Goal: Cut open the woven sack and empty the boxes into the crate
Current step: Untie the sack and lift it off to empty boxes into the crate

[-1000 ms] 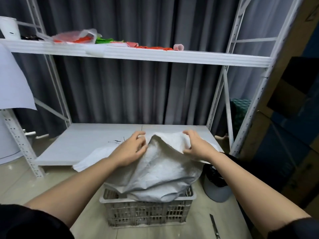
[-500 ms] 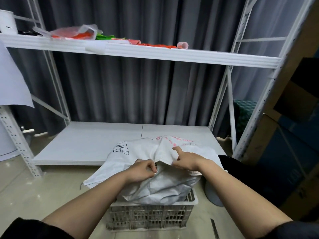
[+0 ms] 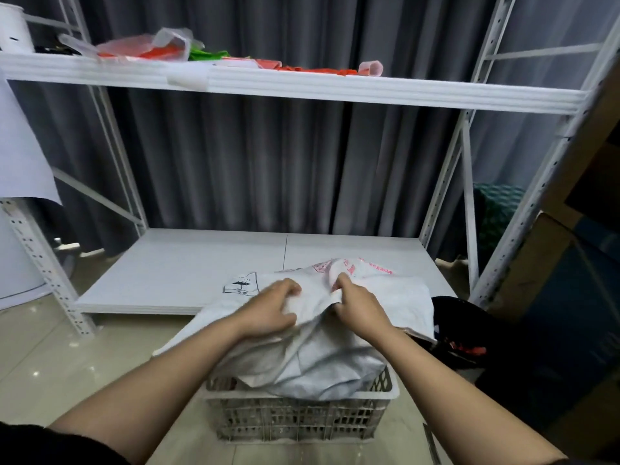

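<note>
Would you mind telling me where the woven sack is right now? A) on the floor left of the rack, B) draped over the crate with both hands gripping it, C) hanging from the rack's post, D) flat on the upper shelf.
B: the sack spills over the crate while the left hand and right hand bunch its cloth.

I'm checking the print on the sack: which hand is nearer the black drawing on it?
Left. The left hand grips the sack just right of the black drawing; the right hand holds the cloth farther right, by the red print.
</note>
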Available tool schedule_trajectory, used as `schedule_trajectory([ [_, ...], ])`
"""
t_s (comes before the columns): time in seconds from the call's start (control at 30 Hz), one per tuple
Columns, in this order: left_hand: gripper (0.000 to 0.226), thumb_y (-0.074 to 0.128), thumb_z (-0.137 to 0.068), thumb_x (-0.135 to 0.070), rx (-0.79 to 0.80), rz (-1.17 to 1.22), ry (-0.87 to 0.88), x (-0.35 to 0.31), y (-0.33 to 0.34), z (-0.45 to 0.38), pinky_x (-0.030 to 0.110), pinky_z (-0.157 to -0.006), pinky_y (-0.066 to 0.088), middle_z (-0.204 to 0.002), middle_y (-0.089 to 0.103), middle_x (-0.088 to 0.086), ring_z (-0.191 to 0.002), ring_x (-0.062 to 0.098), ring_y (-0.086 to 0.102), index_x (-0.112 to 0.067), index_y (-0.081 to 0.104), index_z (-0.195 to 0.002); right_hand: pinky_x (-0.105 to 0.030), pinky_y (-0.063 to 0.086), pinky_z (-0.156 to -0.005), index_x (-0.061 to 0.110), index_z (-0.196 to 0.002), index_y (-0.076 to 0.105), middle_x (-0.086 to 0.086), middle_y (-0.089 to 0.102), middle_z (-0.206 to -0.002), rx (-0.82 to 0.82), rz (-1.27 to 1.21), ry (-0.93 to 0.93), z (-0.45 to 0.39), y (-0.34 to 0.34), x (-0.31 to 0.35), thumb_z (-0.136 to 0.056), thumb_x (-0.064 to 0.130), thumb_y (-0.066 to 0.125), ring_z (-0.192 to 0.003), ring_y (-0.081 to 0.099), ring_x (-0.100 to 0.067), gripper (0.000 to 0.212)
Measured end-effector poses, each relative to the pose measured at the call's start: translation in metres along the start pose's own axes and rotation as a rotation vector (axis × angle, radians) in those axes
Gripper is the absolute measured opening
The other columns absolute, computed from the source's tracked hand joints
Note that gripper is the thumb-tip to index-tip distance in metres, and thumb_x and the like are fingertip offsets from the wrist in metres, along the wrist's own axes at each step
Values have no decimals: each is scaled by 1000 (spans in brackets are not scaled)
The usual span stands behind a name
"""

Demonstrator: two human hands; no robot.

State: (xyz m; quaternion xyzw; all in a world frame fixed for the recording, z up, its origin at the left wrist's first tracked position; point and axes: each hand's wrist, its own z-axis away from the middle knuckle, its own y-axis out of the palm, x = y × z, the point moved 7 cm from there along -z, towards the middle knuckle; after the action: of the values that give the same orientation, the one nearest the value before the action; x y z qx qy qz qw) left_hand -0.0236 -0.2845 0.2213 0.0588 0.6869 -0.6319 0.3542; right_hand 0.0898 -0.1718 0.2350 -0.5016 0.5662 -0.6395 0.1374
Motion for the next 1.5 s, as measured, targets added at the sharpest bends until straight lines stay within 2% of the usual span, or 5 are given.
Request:
schedule_trajectory([
  [0.43, 115, 69, -64, -56, -403, -324, -101, -3, -21, 24, 42, -116, 21, -158, 15, -1, -144, 20, 19, -25, 1, -152, -20, 46, -57, 14, -86, 56, 3, 61, -64, -34, -1591, 143, 41, -39, 30, -88, -7, 43, -60, 58, -8, 26],
  [0.6, 41, 53, -85, -19, -478, -533, -81, -24, -33, 27, 34, -73, 45, -115, 61, -1, -102, 30, 62, -23, 46, -125, -22, 49, -72, 22, -103, 56, -2, 60, -91, 147, -993, -49, 51, -56, 33, -81, -13, 52, -76, 58, -8, 41],
  [0.9, 66, 87, -36, -6, -381, -850, 349, -38, -21, 24, 18, -34, 23, -89, 50, 4, -36, 22, 53, -22, 44, -83, -27, 33, -106, 30, -139, 40, 9, 40, -137, 110, -285, -86, 24, -120, -1, -90, 40, 58, -120, 44, -6, 52],
  [1.13, 47, 83, -38, -4, -352, -1031, 560, -50, -9, 20, 21, -32, 28, -76, 59, 8, -38, 24, 52, -17, 54, -72, -58, 14, -115, 42, -148, -1, 3, -14, -160, 426, 268, 21, 5, -30, -24, -51, 68, 77, -147, -2, -30, 127],
  [1.5, 102, 56, -60, -68, 73, -431, 111, 20, 1, 30, 37, -114, 24, -154, 21, -5, -142, 19, 22, -39, 13, -147, -35, 36, -71, 17, -109, 51, -4, 61, -110, -87, 410, -37, 3, -9, -45, -80, 20, 52, -100, 51, -31, 29],
])
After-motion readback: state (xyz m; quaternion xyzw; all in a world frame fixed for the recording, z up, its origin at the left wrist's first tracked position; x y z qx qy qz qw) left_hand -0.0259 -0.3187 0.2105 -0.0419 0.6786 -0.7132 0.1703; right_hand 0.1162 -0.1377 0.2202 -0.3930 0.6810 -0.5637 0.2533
